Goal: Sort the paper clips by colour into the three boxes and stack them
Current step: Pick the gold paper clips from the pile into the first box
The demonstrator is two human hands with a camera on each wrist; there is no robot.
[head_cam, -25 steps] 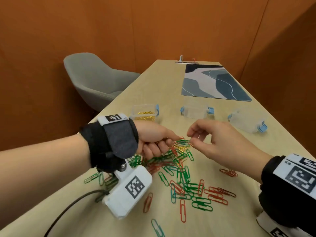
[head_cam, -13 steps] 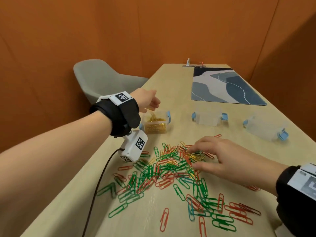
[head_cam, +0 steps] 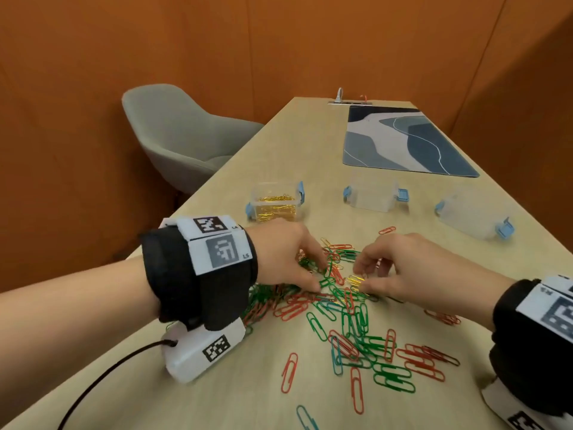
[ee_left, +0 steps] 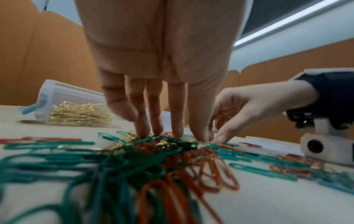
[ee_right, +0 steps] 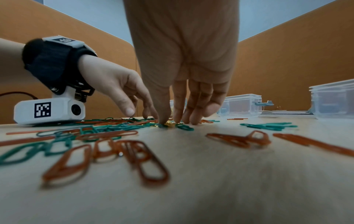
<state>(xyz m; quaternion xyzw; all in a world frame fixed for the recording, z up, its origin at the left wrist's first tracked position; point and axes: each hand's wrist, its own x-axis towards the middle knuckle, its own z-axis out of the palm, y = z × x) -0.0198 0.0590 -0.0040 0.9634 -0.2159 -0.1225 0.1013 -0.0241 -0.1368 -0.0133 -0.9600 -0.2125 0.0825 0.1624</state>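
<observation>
Pale wood, the table (head_cam: 217, 383) carries everything, and beyond both hands, well apart from them, lies a blue patterned desk mat (head_cam: 403, 141). To the left of the left hand, off the table's edge, stands a grey chair (head_cam: 186, 135).

Beyond the fingertips three clear plastic boxes with blue latches sit in a row, likely set there so each colour has a short carry. The box with gold clips (head_cam: 276, 203) is just beyond the left hand; the middle box (head_cam: 372, 197) and the right box (head_cam: 474, 218), beyond the right hand, look empty, so sorting seems early and stacking not yet begun.

Under and between the hands spreads the mixed pile of paper clips (head_cam: 335, 305), green, red and a few teal, trailing toward the person.

The left hand (head_cam: 279, 256) reaches down with fingers nearly straight and spread, tips touching the tangle, seemingly to part it; it clamps nothing that I can see. The right hand (head_cam: 403, 271) faces it, just beside, thumb and forefinger curled down over a small cluster of gold clips (head_cam: 356, 279) between the two hands. Whether the pinch has closed on them cannot be told. Gold appears to be the colour in hand.
</observation>
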